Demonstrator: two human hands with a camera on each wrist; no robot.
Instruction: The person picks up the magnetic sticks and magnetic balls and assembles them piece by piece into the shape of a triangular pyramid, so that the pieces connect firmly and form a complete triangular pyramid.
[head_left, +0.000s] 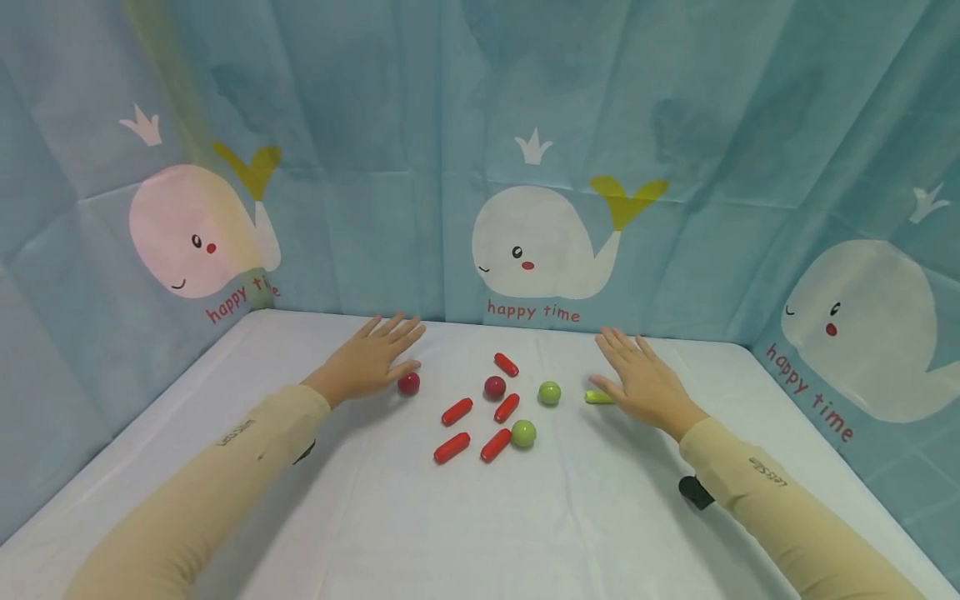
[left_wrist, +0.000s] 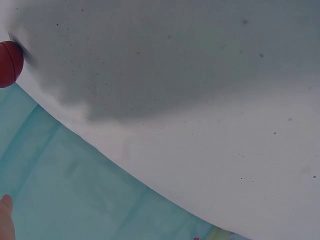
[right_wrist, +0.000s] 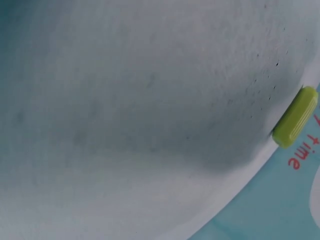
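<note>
Fingers spread and straight, my left hand [head_left: 363, 360] is nearest to a dark red ball [head_left: 408, 384], partly covered by the hand; in the left wrist view a red ball [left_wrist: 9, 64] shows at the left edge. My right hand [head_left: 645, 379] is held out with straight fingers above a light green stick-shaped piece [head_left: 597, 397], whose right end it hides. The right wrist view shows this green piece [right_wrist: 296, 117] whole. Between the hands lie another dark red ball [head_left: 494, 387], two green balls [head_left: 550, 393] and several red sausage-shaped pieces [head_left: 452, 448]. Neither hand holds anything.
A white cloth [head_left: 442, 525] covers the table. Behind it and at both sides hangs a blue curtain [head_left: 375, 242] printed with whales. A black strap piece [head_left: 696, 492] shows under the right sleeve.
</note>
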